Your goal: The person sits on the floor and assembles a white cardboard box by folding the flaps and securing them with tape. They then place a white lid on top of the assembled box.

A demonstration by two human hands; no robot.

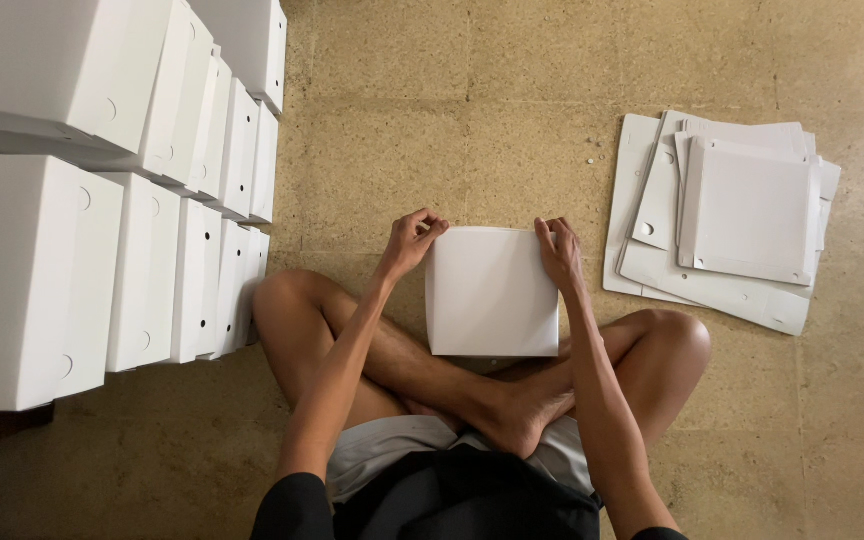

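A white cardboard box [492,295] stands on the floor just beyond my crossed legs. My left hand [410,240] pinches its far left top corner with curled fingers. My right hand [558,252] grips the far right top corner, fingers folded over the edge. The box's near side faces up toward me and looks closed and flat.
Rows of finished white boxes [102,200] are stacked along the left, close to my left knee. A pile of flat unfolded white cardboard sheets [727,215] lies on the floor to the right. The floor [472,110] is speckled tan stone.
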